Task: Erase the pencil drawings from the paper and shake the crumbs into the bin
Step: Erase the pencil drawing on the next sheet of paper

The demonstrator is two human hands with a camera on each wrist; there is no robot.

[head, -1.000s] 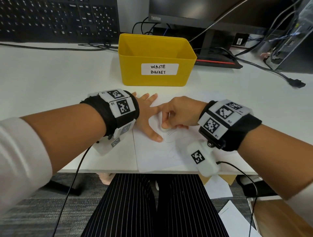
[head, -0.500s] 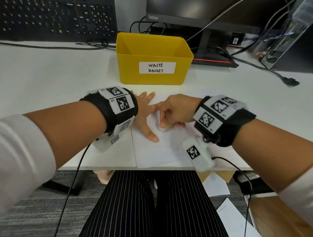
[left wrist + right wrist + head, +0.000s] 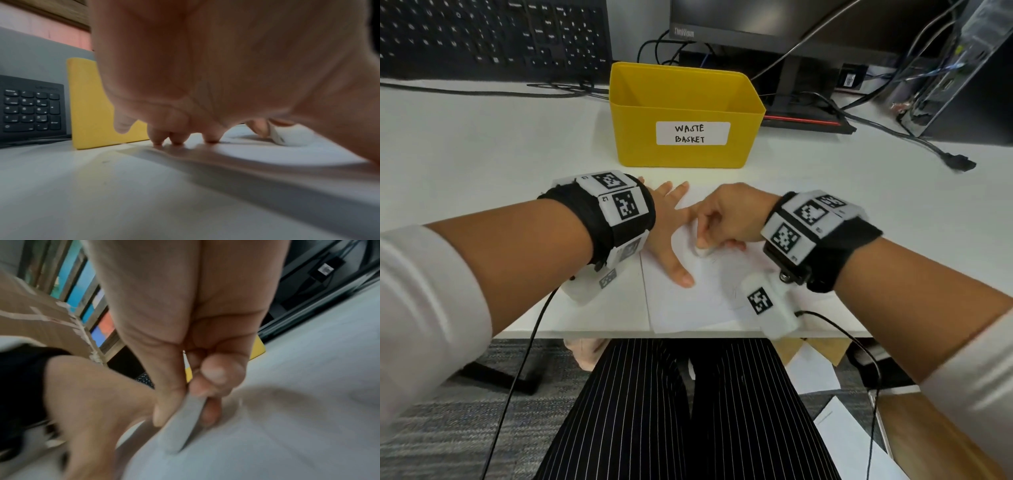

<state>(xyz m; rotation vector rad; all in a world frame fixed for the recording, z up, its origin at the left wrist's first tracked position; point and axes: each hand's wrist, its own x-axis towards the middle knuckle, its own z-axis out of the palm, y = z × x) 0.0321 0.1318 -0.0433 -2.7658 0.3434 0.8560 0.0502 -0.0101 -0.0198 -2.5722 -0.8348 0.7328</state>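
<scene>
The left hand (image 3: 666, 228) lies flat on the sheet of paper (image 3: 688, 301), palm down, with the fingers straight and spread. In the left wrist view the fingertips (image 3: 176, 139) press on the sheet and the palm arches a little above it. The thumb points toward the near edge of the worktop (image 3: 482, 164). This hand holds nothing; its grip is open and it only pins the paper.

The right hand (image 3: 729, 214) is bent at the wrist, with the knuckles up and the fingers curled downward. Its grip is closed around a white eraser (image 3: 703, 251), pinched between the thumb and the other fingers. The right wrist view shows the same: the thumb (image 3: 164, 402) on one side of the eraser (image 3: 180, 423), the fingers on the other side, and the lower end of the eraser touching the paper. This view is blurred. The two hands are just beside each other, and the right hand's index finger nearly meets the left hand's fingers.

Faint pencil lines (image 3: 726, 284) are on the paper, near the eraser and toward the near edge. The paper lies at the front edge of the worktop. The yellow bin (image 3: 685, 116), with a label reading WASTE BASKET, stands behind the hands, apart from the paper. A black keyboard (image 3: 493, 34) is at the far left.
</scene>
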